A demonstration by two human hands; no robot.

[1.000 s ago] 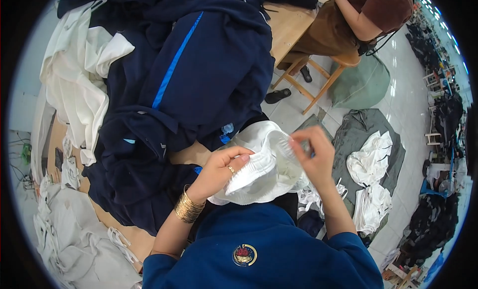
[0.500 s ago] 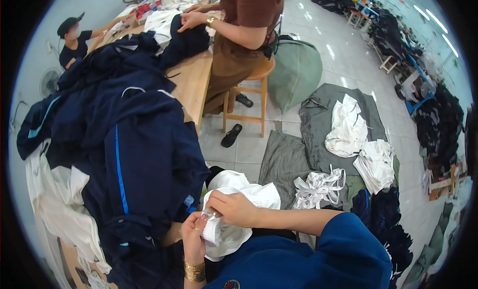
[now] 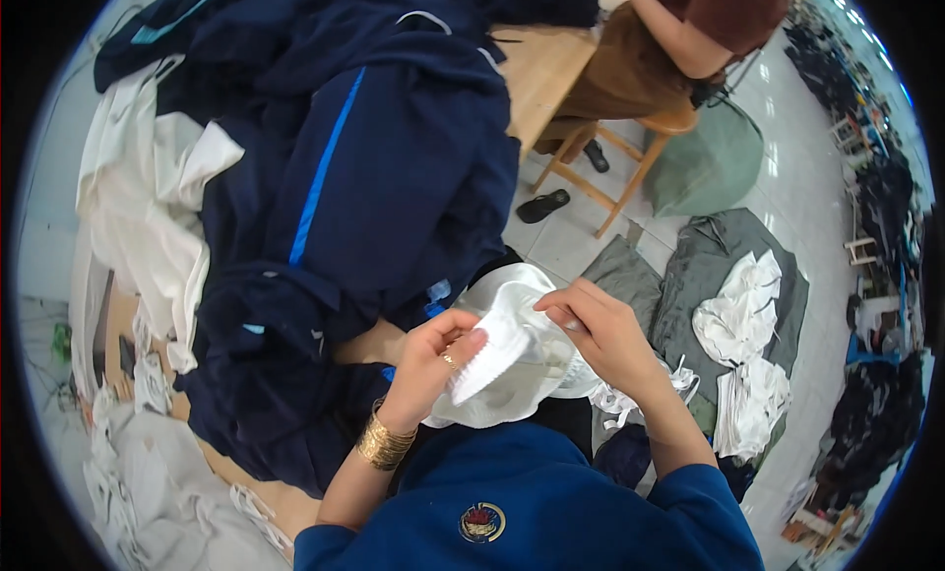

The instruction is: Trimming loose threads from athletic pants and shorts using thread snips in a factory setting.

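"Holding that white cloth (image 3: 517,379) with both hands?"

"My left hand (image 3: 439,362) is closing firmly on it, thumb pressing on top, fingers curling underneath. My right hand (image 3: 602,337) is staying half curled, its fingertips meeting the cloth's far side; I can't tell whether they are pinching it."

"Which way is it lying?"

"It's lying between my hands. The folded band is slanting from beside my left hand up and away to the right, toward my right fingertips, so its long axis is bridging the two. My left hand is sitting nearer its close end. The loose part is drooping in soft, rounded folds, and the band's edge is puckering into fine gathers."

"What's around your hands?"

"A broad gold bracelet (image 3: 385,441) is shining at my left wrist. Just right of my right hand, thin white strips (image 3: 615,402) are tangling. Beyond my left hand, thick, matte navy garments (image 3: 413,167) are heaping up, a straight blue stripe (image 3: 328,167) crossing them. Farther right of my right hand, two crumpled white bundles (image 3: 740,313) are resting on a wrinkled grey sheet (image 3: 689,261)."

"And farthest?"

"Ahead of my right hand, a smooth wooden table (image 3: 541,69) is reaching away; beside it a co-worker in brown (image 3: 615,74) is sitting on a wooden stool (image 3: 671,123), and a bulging green sack (image 3: 717,162) is slumping behind."
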